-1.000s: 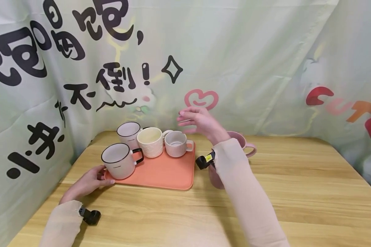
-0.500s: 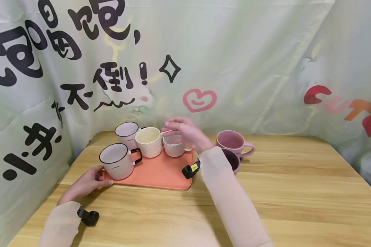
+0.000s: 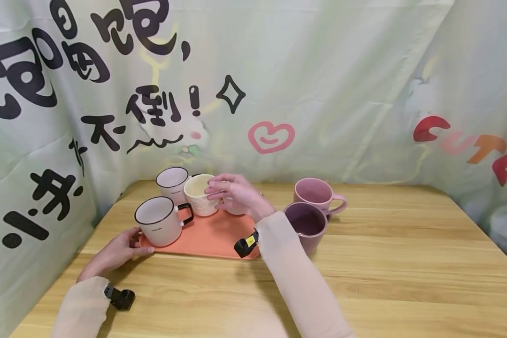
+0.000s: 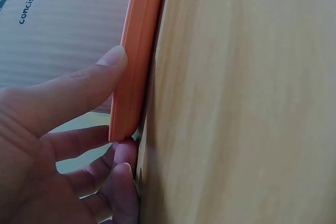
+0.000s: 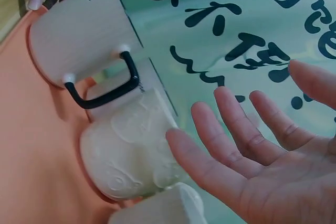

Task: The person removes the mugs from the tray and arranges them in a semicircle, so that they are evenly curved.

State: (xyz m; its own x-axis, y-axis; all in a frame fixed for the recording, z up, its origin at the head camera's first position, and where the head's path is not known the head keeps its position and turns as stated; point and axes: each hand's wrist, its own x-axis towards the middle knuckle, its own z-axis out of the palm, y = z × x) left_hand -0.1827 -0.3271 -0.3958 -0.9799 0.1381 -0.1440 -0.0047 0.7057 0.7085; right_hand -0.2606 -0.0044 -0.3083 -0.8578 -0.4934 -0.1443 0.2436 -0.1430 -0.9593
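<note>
An orange tray (image 3: 219, 237) lies on the wooden table (image 3: 405, 263). On it stand a white mug with a black rim and handle (image 3: 157, 227), a second black-rimmed white mug (image 3: 171, 182) and a cream embossed mug (image 3: 195, 201). My left hand (image 3: 124, 246) pinches the tray's near left corner, thumb (image 4: 89, 82) on the tray rim (image 4: 137, 51) and fingers beneath. My right hand (image 3: 228, 192) hovers with straight, spread fingers (image 5: 231, 129) at the cream mug (image 5: 126, 156); I cannot tell whether it touches. It hides most of a ribbed white mug (image 5: 163, 208).
A purple mug (image 3: 305, 226) and a pink mug (image 3: 317, 193) stand on the table just right of the tray. A printed cloth backdrop (image 3: 321, 84) closes off the back and left sides. Bare tabletop stretches to the right and front.
My right hand has dropped and moved left, from above the tray's right end to the cream mug, uncovering the purple mug. The left hand has stayed on the tray corner.
</note>
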